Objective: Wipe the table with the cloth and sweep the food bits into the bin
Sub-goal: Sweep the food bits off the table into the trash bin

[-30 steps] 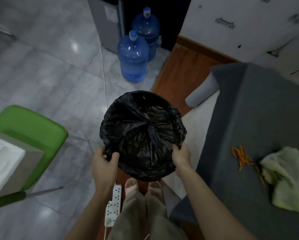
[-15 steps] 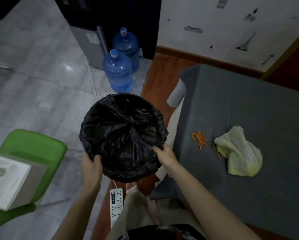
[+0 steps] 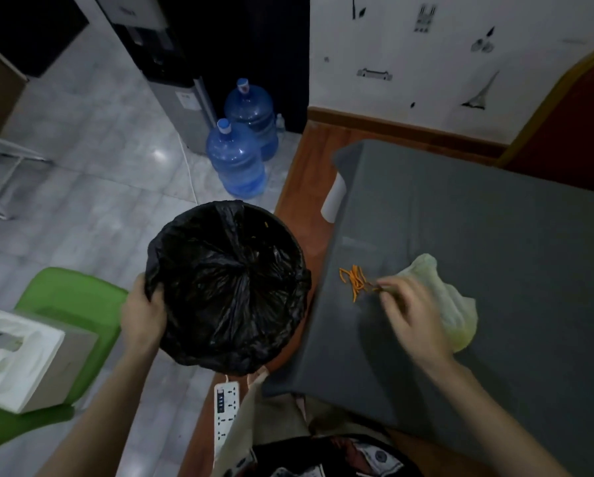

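A round bin (image 3: pixel 226 284) lined with a black bag sits just left of the grey-covered table (image 3: pixel 488 235). My left hand (image 3: pixel 144 315) grips the bin's left rim. A small heap of orange food strips (image 3: pixel 352 280) lies near the table's left edge. A crumpled pale yellow-green cloth (image 3: pixel 443 297) rests just right of the strips. My right hand (image 3: pixel 412 315) hovers over the table with fingers spread, fingertips beside the strips and partly over the cloth; it is blurred and holds nothing I can make out.
Two blue water jugs (image 3: pixel 237 163) stand by a dispenser (image 3: pixel 171 80) behind the bin. A green chair (image 3: pixel 71 304) carrying a white foam box (image 3: pixel 23 356) is at the left. A white power strip (image 3: pixel 225 407) lies on the floor below the bin. A white roll (image 3: pixel 333 197) sits under the table's far corner.
My right hand has let go of the bin's right rim and moved right onto the table beside the orange strips. My left hand still holds the bin. The view has shifted right.
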A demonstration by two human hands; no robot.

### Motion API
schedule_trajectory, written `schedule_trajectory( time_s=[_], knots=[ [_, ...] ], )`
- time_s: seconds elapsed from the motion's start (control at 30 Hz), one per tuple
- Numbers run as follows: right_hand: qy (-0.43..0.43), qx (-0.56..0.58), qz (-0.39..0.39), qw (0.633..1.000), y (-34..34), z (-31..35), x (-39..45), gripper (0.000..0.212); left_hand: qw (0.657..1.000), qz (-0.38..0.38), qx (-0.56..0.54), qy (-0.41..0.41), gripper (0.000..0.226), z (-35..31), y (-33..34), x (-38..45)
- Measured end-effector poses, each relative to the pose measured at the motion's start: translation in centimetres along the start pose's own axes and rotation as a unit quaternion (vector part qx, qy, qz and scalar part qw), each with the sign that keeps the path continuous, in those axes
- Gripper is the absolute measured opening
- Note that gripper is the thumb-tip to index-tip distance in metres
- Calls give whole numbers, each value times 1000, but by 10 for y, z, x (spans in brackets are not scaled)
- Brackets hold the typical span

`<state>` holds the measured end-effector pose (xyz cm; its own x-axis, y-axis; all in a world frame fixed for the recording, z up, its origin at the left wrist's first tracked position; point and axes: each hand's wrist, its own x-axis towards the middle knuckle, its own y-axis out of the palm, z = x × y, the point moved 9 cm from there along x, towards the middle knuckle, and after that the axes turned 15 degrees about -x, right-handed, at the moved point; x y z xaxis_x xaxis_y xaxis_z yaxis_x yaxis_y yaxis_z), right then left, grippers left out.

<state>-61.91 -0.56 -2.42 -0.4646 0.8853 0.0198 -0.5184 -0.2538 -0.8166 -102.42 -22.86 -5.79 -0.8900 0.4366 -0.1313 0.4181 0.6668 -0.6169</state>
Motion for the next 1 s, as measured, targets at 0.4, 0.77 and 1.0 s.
schedule_trajectory(
  time_s=[0.4,0.77,1.0],
  knots=[
    [54,-322,55,944,6,-101,-26,67,989,81,99,75,23,-32,39,23],
    [192,-289,-76,935,13,-85,-18,57,983,137,59,104,28,-61,62,30],
    [195,-264,-90,940,38,-53,-5,55,986,131,50,95,29,-64,66,28]
  ],
)
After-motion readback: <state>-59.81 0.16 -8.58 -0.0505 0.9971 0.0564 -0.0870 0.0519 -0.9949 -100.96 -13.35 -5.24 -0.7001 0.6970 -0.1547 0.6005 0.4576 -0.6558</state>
